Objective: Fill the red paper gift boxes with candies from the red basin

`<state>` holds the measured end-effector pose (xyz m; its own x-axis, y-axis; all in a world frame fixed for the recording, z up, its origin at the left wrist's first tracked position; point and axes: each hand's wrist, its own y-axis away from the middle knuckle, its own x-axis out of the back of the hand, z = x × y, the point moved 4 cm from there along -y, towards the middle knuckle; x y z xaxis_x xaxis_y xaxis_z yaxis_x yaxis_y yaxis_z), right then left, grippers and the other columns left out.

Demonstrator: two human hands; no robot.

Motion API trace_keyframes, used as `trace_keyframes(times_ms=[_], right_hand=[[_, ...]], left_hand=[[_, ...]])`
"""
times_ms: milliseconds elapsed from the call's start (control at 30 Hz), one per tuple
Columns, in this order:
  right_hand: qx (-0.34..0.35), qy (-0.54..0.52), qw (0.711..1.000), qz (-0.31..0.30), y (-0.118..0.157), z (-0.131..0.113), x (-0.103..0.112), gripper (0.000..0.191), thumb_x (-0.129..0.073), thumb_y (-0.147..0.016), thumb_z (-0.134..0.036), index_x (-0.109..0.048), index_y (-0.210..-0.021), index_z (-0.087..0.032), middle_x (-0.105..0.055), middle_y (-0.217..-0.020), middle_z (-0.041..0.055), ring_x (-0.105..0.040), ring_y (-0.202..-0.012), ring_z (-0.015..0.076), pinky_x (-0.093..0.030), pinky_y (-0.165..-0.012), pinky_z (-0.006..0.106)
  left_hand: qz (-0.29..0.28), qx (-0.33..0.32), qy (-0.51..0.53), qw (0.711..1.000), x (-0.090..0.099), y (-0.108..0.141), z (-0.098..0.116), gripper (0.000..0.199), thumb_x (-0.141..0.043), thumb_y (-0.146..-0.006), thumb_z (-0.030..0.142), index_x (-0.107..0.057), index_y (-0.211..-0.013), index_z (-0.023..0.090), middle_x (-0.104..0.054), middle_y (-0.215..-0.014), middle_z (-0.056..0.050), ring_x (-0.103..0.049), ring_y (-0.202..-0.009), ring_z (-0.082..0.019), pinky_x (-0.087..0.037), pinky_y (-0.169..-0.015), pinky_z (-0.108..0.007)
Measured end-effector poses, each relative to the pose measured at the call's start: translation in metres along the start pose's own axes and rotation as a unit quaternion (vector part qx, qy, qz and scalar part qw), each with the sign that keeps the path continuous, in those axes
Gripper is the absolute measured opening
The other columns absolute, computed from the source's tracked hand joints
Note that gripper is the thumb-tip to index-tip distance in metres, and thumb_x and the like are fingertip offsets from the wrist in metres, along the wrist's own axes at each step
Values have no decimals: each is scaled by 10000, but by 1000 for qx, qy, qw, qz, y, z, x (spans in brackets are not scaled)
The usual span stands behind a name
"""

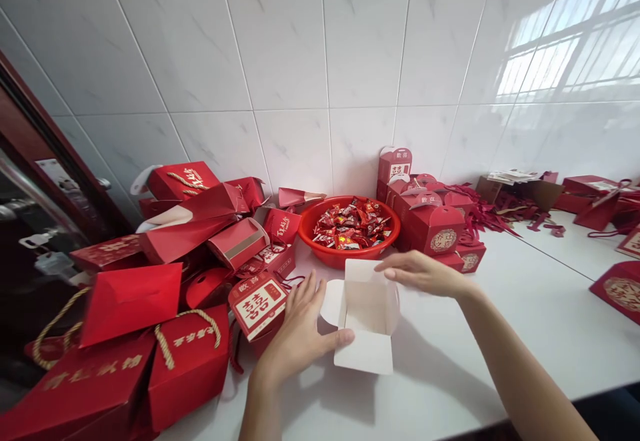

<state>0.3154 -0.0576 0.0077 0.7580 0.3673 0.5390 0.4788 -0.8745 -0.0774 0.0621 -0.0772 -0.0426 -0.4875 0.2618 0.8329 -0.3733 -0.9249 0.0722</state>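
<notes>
A small paper gift box (367, 304) stands on the white table with its top open, its pale inside facing up and its flaps spread outward. My left hand (300, 324) is at its left, fingers spread, the thumb resting on the front flap. At the back right corner, my right hand (425, 273) reaches over with fingers stretched out, its fingertips at the back flap. Just behind the box sits a red plastic basin (325, 252) full of red-wrapped candies (353, 222). A red box with white label (257, 304) lies beside my left hand.
Red gift boxes with rope handles (187, 361) are heaped along the left side. Closed red boxes (435, 231) are stacked right of the basin. Farther right are red ribbons (493, 217), a cardboard box (533, 194) and more red boxes (620, 291). A tiled wall (290, 47) borders the back.
</notes>
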Motion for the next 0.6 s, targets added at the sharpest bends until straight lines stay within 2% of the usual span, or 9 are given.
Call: trace_keyframes(times_ms=[67, 100, 133, 167, 233, 333, 400, 467, 600], right_hand=[[38, 22, 997, 63, -24, -9, 18, 558, -559, -905, -633, -746, -1123, -155, -744, -1126, 100, -688, -1052, 285, -545, -932, 404], [52, 40, 994, 92, -39, -10, 25, 528, -573, -904, -603, -740, -1132, -157, -736, -1155, 100, -684, -1067, 277, -535, -952, 395], [47, 75, 990, 106, -55, -9, 29, 502, -590, -900, -564, -733, -1153, -154, -723, -1192, 108, -675, -1097, 274, -520, -984, 393], [14, 126, 986, 111, -72, -4, 31, 495, -624, -880, -529, -707, -1214, -174, -697, -1260, 104, -651, -1157, 275, -499, -1019, 393], [-23, 159, 983, 91, -105, 8, 28, 647, -798, -732, -432, -658, -1313, -183, -642, -1359, 128, -599, -1248, 322, -465, -1063, 425], [-70, 183, 979, 53, -140, 30, 17, 752, -880, -580, -276, -678, -1300, -199, -658, -1330, 152, -628, -1197, 374, -497, -1007, 462], [-90, 193, 976, 45, -152, 42, 12, 722, -847, -547, -159, -709, -1254, -212, -685, -1277, 153, -651, -1146, 387, -514, -958, 462], [-91, 193, 976, 49, -157, 49, 9, 704, -798, -519, -65, -735, -1203, -223, -715, -1212, 131, -661, -1117, 373, -514, -934, 418], [-68, 172, 976, 112, -157, 54, 16, 646, -733, -509, -9, -737, -1126, -202, -738, -1105, 81, -654, -1084, 324, -493, -908, 332]], left_hand=[[13, -22, 23, 999, 2, 1, 5, 1099, -691, -743, 690, -247, -1600, 163, -54, -1680, -180, 19, -1545, -409, -146, -1217, -615], [22, -36, 38, 998, 3, 2, 9, 1080, -706, -743, 674, -251, -1600, 200, -52, -1684, -157, 10, -1546, -405, -150, -1218, -616], [31, -49, 53, 997, 4, 3, 12, 1053, -720, -746, 652, -261, -1598, 236, -53, -1689, -132, 0, -1548, -398, -156, -1220, -613], [40, -59, 70, 995, 5, 4, 15, 1019, -730, -754, 627, -276, -1592, 266, -60, -1692, -111, -16, -1551, -390, -166, -1223, -604], [58, -79, 104, 990, 6, 6, 21, 919, -729, -789, 569, -330, -1572, 299, -95, -1694, -87, -83, -1553, -370, -203, -1227, -572], [85, -100, 137, 982, 7, 7, 23, 756, -696, -847, 490, -432, -1524, 286, -174, -1683, -98, -227, -1531, -341, -280, -1218, -517], [104, -110, 142, 978, 6, 5, 21, 670, -681, -865, 452, -494, -1482, 272, -228, -1669, -109, -307, -1503, -330, -322, -1203, -504], [121, -122, 140, 975, 4, 3, 18, 587, -663, -880, 420, -545, -1434, 264, -284, -1648, -114, -375, -1471, -321, -357, -1188, -501], [152, -146, 134, 968, 1, 1, 13, 460, -610, -921, 390, -603, -1364, 265, -378, -1602, -108, -470, -1410, -296, -423, -1155, -475]])
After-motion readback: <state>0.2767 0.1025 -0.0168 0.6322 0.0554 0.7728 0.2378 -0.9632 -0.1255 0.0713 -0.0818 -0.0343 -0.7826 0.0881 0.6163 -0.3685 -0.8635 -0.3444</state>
